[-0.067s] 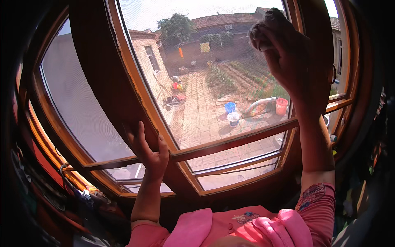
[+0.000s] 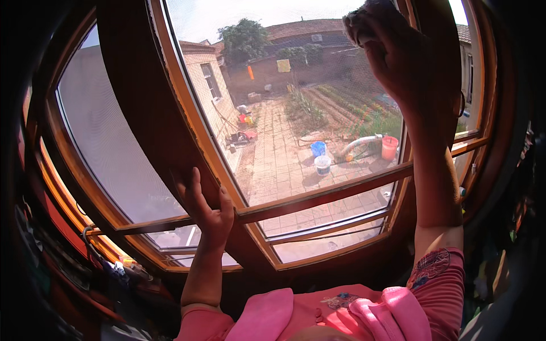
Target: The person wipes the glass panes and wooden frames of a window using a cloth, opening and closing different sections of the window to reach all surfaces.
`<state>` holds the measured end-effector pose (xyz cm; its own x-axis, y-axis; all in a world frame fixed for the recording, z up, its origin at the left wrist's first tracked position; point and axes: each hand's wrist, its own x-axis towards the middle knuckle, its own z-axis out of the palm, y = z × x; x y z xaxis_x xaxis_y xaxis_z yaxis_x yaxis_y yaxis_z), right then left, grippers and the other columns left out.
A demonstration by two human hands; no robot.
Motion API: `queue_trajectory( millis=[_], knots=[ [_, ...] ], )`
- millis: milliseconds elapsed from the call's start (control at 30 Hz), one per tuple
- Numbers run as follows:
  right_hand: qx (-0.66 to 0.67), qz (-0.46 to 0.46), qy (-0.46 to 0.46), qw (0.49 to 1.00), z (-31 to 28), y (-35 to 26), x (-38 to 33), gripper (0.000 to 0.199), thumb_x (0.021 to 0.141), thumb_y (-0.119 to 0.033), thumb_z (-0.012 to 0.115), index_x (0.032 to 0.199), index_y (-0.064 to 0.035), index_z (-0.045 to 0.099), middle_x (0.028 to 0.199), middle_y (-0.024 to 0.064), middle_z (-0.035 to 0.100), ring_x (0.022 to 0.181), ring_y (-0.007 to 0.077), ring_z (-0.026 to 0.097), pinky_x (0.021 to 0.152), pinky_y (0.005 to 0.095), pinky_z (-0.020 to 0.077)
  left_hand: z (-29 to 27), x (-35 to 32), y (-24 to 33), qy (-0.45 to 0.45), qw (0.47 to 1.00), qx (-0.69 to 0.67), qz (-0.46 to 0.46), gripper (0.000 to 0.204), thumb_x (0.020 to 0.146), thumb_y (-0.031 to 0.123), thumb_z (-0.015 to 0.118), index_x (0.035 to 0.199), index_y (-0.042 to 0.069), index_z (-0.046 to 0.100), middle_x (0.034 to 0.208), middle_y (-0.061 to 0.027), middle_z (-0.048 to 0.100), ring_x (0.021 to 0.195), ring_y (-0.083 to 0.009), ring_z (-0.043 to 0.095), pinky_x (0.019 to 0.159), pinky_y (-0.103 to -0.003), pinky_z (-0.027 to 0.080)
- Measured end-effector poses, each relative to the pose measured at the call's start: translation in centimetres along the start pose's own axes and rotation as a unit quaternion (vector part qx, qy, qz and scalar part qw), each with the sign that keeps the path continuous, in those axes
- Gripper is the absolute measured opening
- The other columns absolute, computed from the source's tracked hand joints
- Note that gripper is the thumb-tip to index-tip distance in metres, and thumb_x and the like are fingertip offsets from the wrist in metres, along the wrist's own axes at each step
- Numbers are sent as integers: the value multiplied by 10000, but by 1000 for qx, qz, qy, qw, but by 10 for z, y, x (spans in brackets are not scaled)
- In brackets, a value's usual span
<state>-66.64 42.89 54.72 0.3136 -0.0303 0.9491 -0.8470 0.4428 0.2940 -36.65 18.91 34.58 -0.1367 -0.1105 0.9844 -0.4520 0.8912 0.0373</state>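
High on the right side of the window pane (image 2: 273, 113), my right hand (image 2: 401, 57) is closed on a bunched greyish cloth (image 2: 358, 28) that lies against the glass. Part of the cloth is hidden behind the fingers and in shadow. My left hand (image 2: 210, 210) rests with fingers spread on the dark wooden upright (image 2: 142, 96) left of this pane, holding nothing.
A wooden crossbar (image 2: 327, 192) runs below the big pane, with smaller panes beneath it. Another tall pane (image 2: 108, 131) stands at the left. Dark clutter fills both lower sides. Beyond the glass lie a paved yard, buckets (image 2: 322, 165) and garden rows.
My right hand has slid a little upward along the glass with the cloth. The left hand stays where it was.
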Motion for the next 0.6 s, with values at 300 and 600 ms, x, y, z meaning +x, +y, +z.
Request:
queue_trajectory(
  millis=[300,600],
  knots=[
    [180,-67,87,978,44,-125,-47,280,782,-171,710,1062,-178,692,1130,-9,683,1085,188,650,936,372,487,-13,-3,-8,-5,1000,17,-7,719,875,145,669,1523,18,387,1593,-331,245,1481,-493,264,1201,-566,238],
    [199,-142,113,963,52,-28,35,206,787,-135,676,992,-116,667,1011,32,688,873,233,676,736,366,519,1,7,4,18,999,-25,24,705,873,106,659,1514,-10,388,1577,-321,287,1495,-473,250,1217,-549,210]
  ],
)
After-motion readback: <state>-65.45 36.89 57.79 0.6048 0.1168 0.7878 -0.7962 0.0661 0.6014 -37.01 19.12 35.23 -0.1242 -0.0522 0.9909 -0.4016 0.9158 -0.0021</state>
